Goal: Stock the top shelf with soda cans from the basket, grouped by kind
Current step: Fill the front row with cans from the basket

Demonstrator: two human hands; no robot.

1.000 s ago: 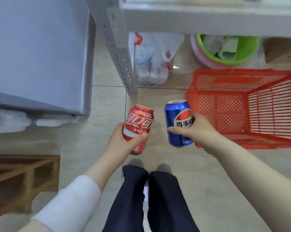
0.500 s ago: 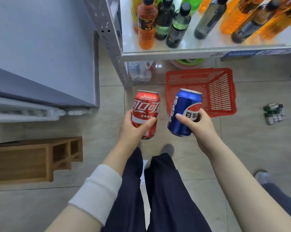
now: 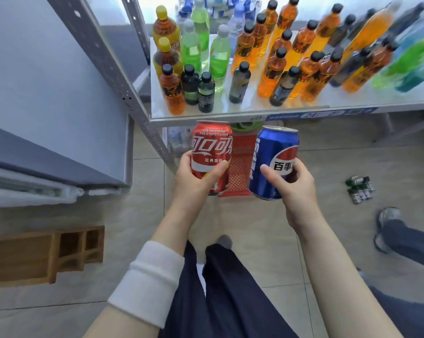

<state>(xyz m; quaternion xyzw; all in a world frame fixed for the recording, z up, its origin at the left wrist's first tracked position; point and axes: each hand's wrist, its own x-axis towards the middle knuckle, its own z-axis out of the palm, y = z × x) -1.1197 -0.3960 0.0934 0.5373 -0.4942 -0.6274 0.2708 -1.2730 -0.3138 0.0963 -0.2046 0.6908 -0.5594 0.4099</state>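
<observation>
Cans are in both of your hands, one kind in each. Your left hand [image 3: 194, 186] grasps the red cola can [image 3: 211, 147] around its lower half, thumb across the front. Your right hand [image 3: 296, 186] grasps the blue Pepsi can [image 3: 272, 162] in the same way, thumb on the label. Both cans are nearly upright, side by side but apart, in the air in front of the bottle shelf [image 3: 230, 115] and lower than its front edge. I think you hold them low on the body so that the top is free, which makes it easy to set each one down flat. One kind per hand also helps the grouping: each can may go direct to its own group.

The red basket [image 3: 239, 167] stands on the floor below, and you see it only in the gap between the two cans. Whether more cans are inside, I cannot tell. The shelf in front of you is full of drink bottles [image 3: 274, 69] standing in rows by kind, so it does not seem to be the place for cans. The top shelf itself is not in view. In my judgement you are in the carry from basket to shelf, and the next move asks you to lift both cans higher, clear of this shelf edge.
</observation>
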